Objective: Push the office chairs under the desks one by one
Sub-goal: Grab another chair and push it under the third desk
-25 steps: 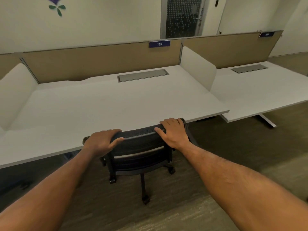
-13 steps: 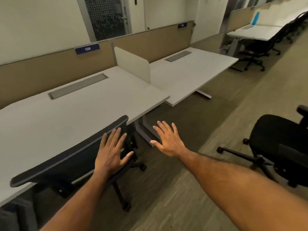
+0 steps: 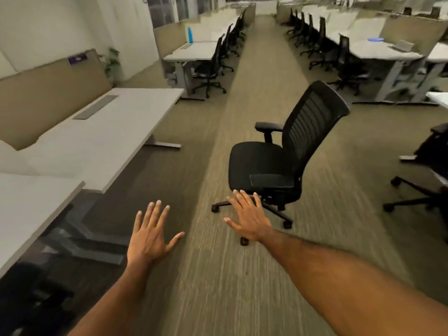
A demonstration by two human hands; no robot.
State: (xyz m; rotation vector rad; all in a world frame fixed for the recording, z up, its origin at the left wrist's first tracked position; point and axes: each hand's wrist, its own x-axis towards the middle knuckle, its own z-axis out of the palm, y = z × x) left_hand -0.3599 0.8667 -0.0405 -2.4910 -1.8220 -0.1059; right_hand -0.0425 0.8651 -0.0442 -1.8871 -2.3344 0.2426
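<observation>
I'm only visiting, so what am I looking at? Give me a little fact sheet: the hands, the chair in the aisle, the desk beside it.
Left hand: open, fingers spread, holding nothing
Right hand: open, fingers spread, holding nothing
Loose chair: black, out on the carpeted aisle, not under any desk
Nearest desk: white, left of the aisle, apart from the chair
Second chair: right edge, partly cut off

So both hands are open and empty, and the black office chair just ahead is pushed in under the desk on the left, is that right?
Not quite. The head view shows the black office chair standing out in the aisle, apart from the desk on the left, not pushed under it. The rest holds: the left hand and right hand are both open and empty.
</observation>
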